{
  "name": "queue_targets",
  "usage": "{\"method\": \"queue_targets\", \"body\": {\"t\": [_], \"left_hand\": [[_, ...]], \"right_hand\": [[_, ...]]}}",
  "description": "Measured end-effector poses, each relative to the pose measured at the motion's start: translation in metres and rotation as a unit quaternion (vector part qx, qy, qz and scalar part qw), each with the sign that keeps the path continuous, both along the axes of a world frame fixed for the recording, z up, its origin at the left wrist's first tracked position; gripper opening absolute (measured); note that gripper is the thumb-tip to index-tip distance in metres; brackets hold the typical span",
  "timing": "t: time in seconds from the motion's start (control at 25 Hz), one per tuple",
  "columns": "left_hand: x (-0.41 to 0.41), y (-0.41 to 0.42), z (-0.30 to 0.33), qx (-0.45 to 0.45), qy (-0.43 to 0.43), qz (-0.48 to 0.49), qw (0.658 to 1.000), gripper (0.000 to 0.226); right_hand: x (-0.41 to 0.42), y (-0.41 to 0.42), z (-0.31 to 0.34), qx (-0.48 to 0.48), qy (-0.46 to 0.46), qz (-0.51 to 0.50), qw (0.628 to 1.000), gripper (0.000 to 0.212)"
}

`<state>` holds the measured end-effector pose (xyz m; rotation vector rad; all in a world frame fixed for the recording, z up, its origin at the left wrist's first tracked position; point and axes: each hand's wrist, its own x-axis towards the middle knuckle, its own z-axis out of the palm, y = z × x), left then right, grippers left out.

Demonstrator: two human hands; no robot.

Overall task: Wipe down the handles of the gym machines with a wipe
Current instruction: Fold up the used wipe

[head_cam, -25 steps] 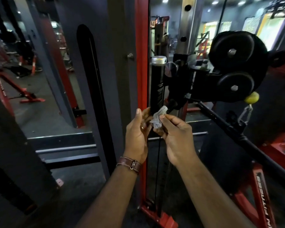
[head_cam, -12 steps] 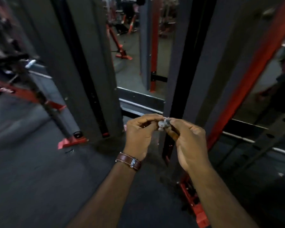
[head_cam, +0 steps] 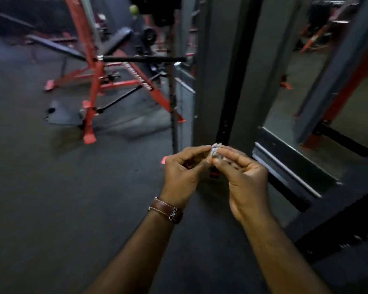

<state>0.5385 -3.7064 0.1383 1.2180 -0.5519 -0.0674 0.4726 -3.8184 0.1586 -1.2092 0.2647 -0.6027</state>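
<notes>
Wipe (head_cam: 215, 150) sits crumpled at twelve o'clock, pinched between my left hand's (head_cam: 184, 167) and right hand's (head_cam: 245, 177) curled fingertips.

Head view: worn on head, looks forward and down
Nearness: close above fingers (head_cam: 202, 148)
Beyond fingers: floor (head_cam: 51, 187)

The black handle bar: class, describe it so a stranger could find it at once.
Start at the red machine frame in the upper left. A black handle bar juts level from it toward the grey pillar. It is the only level black bar with a silver collar at its left end.
</notes>
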Motion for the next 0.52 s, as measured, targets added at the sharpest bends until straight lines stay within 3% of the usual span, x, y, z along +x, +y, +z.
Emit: {"method": "queue_targets", "body": {"t": [0.12, 0.24, 0.4, 0.52], "left_hand": [[0.013, 0.058, -0.004, 0.000, 0.018, 0.089, 0.996, 0.037], [-0.002, 0.118, 0.003, -0.006, 0.040, 0.225, 0.974, 0.038], [-0.054, 0.174, 0.007, -0.017, 0.065, 0.434, 0.898, 0.030], [-0.107, 0.214, 0.004, -0.042, 0.072, 0.561, 0.824, 0.027]], "right_hand": [[0.039, 0.044, -0.006, -0.023, -0.011, 0.106, 0.994, 0.026], [0.063, 0.090, -0.004, -0.027, -0.028, 0.265, 0.964, 0.027], [0.061, 0.162, -0.001, -0.010, -0.036, 0.434, 0.900, 0.024], [0.035, 0.225, -0.003, -0.002, -0.018, 0.543, 0.840, 0.020]]}}
